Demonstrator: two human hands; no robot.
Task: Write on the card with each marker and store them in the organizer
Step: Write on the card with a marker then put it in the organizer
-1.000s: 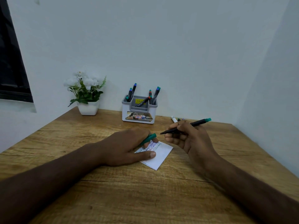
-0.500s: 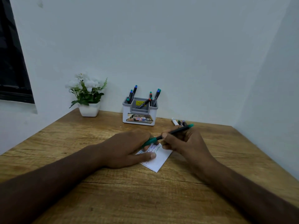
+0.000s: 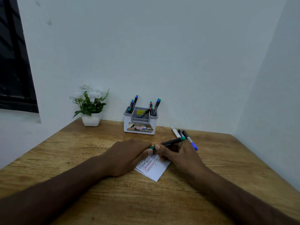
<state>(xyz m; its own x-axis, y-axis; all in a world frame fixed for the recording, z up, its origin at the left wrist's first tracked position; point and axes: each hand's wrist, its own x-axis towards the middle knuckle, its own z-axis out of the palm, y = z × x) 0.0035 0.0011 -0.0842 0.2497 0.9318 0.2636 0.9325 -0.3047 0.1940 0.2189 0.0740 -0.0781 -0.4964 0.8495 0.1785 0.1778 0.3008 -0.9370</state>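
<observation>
Three loose markers right of organizer | plant left

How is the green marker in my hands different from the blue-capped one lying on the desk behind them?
The green marker is gripped by the right hand, with the left hand at its cap end; the blue-capped marker lies loose on the desk, touched by neither hand. The green marker is lifted above the card; the blue-capped one rests flat beside two other markers. The green marker's end trim is teal; the other's cap is blue. Both have dark barrels.
</observation>
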